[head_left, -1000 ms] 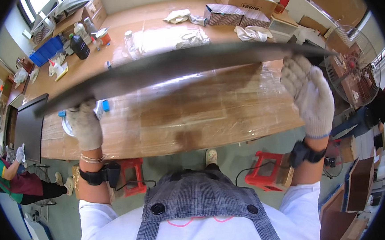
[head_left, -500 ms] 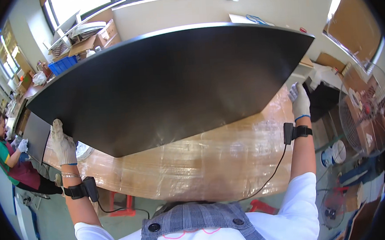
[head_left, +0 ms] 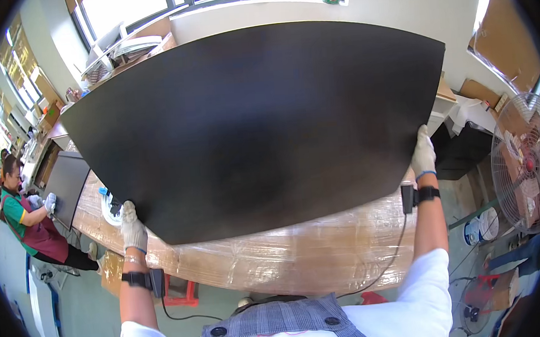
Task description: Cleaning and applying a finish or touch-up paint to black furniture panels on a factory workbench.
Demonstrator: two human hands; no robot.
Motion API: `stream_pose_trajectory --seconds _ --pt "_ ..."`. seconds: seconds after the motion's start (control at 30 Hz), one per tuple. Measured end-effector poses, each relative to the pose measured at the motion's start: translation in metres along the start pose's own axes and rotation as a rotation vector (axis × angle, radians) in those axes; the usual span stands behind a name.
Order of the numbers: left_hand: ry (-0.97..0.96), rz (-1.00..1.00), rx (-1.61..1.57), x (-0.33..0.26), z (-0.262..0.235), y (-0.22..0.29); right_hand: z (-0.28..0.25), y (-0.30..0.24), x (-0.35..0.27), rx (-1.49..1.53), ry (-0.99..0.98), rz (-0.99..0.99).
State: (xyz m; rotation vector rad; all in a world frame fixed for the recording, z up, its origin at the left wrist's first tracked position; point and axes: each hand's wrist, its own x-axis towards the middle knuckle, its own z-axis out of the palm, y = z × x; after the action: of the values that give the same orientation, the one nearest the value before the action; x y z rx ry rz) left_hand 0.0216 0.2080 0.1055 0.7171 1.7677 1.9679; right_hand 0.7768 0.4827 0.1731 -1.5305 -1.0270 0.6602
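Observation:
A large flat black panel (head_left: 267, 131) spans the view, tilted up above the wrapped table (head_left: 270, 256). My left hand (head_left: 132, 227), in a white knit glove, grips its left edge near the lower corner, thumb on the face and the other fingers hidden behind. On the right edge, my gloved right hand (head_left: 423, 151) also holds the panel, its fingers mostly out of sight behind. Beside my left hand, a white round item (head_left: 111, 208) with a blue part lies on the table, partly covered by the panel.
At the left, a co-worker (head_left: 32, 216) in gloves handles another dark panel (head_left: 67, 182). A standing fan (head_left: 526, 163) and a white bucket (head_left: 480, 226) are on the right. Cardboard and odds and ends pile up under the window. A red stool (head_left: 181, 292) shows below the table.
The panel has turned its face more toward me, and its lower edge has come nearer. My left hand has moved down and right along with it; my right hand now grips the right edge.

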Motion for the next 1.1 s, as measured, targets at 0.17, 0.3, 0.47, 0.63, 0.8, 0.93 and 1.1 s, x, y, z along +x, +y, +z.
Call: stream_pose_trajectory --seconds 0.17,0.3,0.47,0.63,0.8,0.93,1.1 --pt "-0.052 -0.138 0.35 -0.027 -0.026 0.029 -0.062 -0.011 -0.09 -0.136 0.142 0.305" --pt "-0.249 -0.28 0.534 -0.067 -0.012 0.025 -0.111 0.043 -0.162 -0.358 0.194 0.392" --pt "-0.323 -0.397 0.56 -0.078 -0.052 -0.041 -0.125 0.097 -0.233 -0.389 0.22 0.532" --pt "-0.327 -0.508 0.657 -0.108 -0.046 -0.035 -0.148 0.149 -0.239 -0.316 0.148 0.532" --pt "-0.379 -0.526 0.719 -0.112 -0.027 -0.035 -0.149 0.175 -0.217 -0.313 0.094 0.596" --pt "-0.34 -0.473 0.873 -0.106 -0.003 -0.04 -0.152 0.183 -0.189 -0.378 0.039 0.643" --pt "-0.291 -0.504 0.87 -0.095 0.006 -0.05 -0.116 0.128 -0.14 -1.412 -0.261 0.175"
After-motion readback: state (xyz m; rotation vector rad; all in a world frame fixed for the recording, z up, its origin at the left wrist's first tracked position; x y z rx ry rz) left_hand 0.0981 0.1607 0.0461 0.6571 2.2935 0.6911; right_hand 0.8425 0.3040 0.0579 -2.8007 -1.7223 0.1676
